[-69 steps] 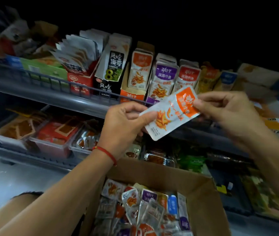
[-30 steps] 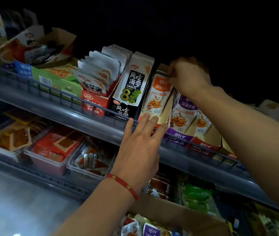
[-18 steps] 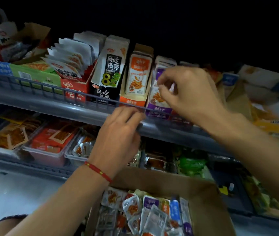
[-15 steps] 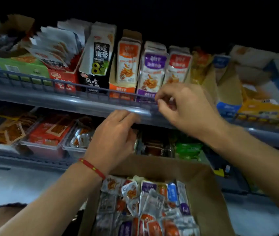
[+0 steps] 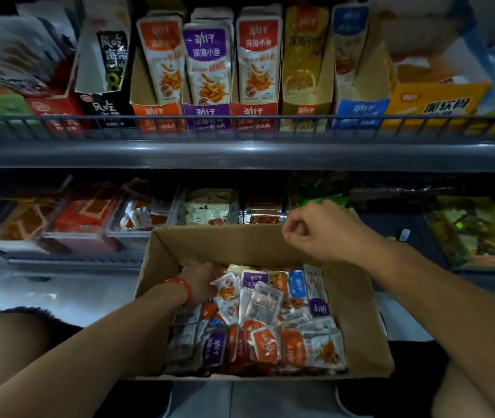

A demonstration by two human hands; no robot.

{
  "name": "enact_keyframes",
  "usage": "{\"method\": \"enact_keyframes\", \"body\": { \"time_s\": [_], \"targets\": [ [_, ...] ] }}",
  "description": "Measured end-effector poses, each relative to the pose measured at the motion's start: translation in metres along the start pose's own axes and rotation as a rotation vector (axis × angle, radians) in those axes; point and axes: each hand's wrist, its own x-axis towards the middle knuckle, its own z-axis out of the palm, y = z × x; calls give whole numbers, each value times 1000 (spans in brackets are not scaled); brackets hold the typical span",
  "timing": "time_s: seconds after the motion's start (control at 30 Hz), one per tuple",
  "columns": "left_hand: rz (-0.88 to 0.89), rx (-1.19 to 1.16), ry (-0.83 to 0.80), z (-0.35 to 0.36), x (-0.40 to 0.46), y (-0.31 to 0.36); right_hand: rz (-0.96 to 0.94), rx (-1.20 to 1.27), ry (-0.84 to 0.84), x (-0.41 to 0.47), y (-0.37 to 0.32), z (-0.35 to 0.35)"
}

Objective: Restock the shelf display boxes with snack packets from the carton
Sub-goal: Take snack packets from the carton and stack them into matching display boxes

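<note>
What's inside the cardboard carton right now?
The carton holds a loose pile of snack packets in orange, purple, blue and white. The left hand reaches in among them, hiding its fingertips. Lower layers are covered.

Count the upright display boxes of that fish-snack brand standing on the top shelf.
5, side by side behind the shelf rail: orange box, purple box, red box, yellow box, blue box. More may stand outside the view.
</note>
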Motion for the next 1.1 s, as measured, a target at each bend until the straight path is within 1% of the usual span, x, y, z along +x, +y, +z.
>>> {"method": "enact_keyframes", "body": {
  "time_s": [0.2,0.3,0.37,0.43,0.53,0.63,0.7,0.8,0.9,1.0,1.1],
  "targets": [
    [-136,-285,39,4,9,15,-3,30,-9,4,7,4],
    [-139,-453,28,-14,2,20,-1,41,-42,6,9,5],
    [-150,-625,48,-37,-12,24,-1,49,-68,6,9,4],
    [-135,-799,101,-62,-29,25,-3,49,-95,5,10,2],
    [-98,-996,230,-91,-57,22,5,59,-130,4,10,-5],
    [-14,-1243,248,-107,-78,30,42,161,-158,0,8,-10],
    [22,-1353,238,-112,-86,37,71,314,-151,-3,5,-12],
    [39,-1474,222,-117,-93,42,110,587,-36,-5,2,-16],
    [64,-1562,214,-125,-98,44,135,730,86,-9,-3,-25],
    [117,-1601,219,-132,-103,48,136,760,215,-13,-9,-33],
    [200,-1630,290,-140,-106,56,97,747,375,-13,-14,-48]
  ]
}}
